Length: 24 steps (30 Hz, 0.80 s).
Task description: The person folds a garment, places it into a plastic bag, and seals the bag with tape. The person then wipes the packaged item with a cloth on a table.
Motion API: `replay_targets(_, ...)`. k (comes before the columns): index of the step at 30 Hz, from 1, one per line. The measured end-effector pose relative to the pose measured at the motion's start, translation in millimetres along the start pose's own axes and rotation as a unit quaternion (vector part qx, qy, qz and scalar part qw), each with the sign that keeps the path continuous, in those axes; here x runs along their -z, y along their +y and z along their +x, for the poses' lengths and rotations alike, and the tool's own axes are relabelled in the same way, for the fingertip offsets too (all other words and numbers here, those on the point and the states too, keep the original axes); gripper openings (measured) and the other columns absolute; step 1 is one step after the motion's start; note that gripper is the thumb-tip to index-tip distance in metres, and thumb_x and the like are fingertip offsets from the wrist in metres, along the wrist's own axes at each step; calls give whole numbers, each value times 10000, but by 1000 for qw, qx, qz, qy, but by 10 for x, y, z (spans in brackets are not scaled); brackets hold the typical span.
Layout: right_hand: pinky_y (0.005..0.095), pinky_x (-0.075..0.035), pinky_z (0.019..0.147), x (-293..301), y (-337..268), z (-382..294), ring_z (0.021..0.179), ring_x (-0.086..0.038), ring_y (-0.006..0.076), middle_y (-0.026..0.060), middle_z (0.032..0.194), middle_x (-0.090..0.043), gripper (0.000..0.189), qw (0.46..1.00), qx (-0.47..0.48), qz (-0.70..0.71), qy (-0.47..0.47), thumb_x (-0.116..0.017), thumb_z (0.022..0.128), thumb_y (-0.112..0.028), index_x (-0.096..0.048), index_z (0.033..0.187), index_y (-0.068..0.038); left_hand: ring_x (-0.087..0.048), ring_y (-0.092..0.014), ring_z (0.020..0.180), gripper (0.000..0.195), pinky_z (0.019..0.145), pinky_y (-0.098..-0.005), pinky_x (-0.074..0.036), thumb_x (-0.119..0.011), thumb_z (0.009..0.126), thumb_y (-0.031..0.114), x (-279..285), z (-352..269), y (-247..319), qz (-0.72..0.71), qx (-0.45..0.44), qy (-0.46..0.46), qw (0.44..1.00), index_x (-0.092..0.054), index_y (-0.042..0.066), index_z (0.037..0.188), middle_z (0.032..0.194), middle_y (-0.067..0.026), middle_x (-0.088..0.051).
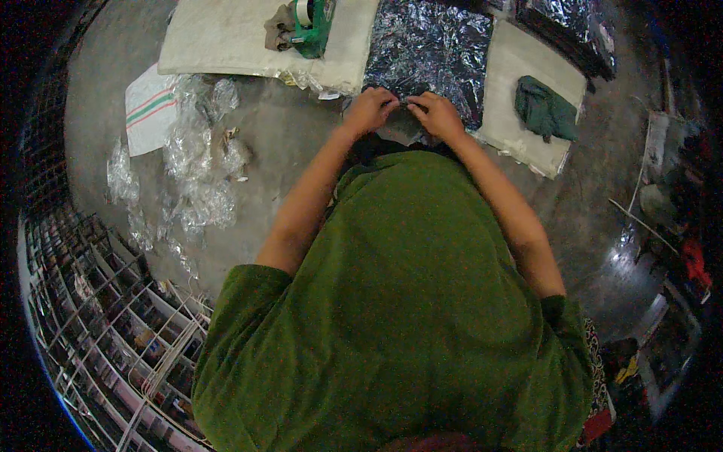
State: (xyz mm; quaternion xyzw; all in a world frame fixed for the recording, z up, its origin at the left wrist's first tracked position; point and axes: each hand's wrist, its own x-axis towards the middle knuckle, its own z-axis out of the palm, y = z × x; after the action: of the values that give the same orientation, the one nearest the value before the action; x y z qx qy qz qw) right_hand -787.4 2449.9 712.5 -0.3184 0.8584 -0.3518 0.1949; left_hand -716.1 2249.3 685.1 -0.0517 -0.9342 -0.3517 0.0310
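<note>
Shiny, crinkled clear plastic covers a dark, flat item that lies before me at the top middle. At its near edge my left hand has thumb and fingertips pinched together on the edge of the plastic film. Close beside it, my right hand pinches the film edge in the same way, with a small gap between the two hands. What exactly lies between the fingertips is too small to tell. To the upper left, a green tape dispenser with a roll of tape stands on a pale padded sheet, against a crumpled brown piece.
Crumpled clear plastic and a white woven sack with red and green stripes lie on the concrete floor at left. A dark green cloth rests on another pale sheet. Metal grid racking stands at lower left.
</note>
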Motion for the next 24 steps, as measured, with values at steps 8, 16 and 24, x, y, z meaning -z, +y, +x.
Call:
replay_targets(8, 437, -503, 831, 11, 29, 59, 963, -611, 310, 117, 975, -630, 321, 999, 36, -20, 13, -628, 863, -264, -661, 1148, -120, -592, -360, 823, 287, 775, -454, -467, -533, 936, 327, -25, 153, -148, -34, -18, -80, 996, -680, 81, 914, 872, -136, -654)
replay_targets(16, 410, -504, 852, -1, -64, 100, 973, -602, 299, 88, 1018, -618, 215, 989, 103, -101, 35, -664, 814, -206, -699, 1009, -123, -605, -358, 903, 359, 848, -445, -456, -524, 941, 361, -90, 175, -317, -33, 31, -140, 989, -661, 41, 1030, 964, -166, -665)
replay_targets(24, 391, -485, 892, 94, 92, -184, 1033, -590, 291, 74, 1105, -615, 222, 966, 229, -112, 48, -687, 764, -133, -688, 985, -112, -635, -352, 947, 400, 852, -438, -476, -509, 940, 403, -55, 260, -348, -97, 130, -189, 969, -672, 52, 1040, 989, -162, -685)
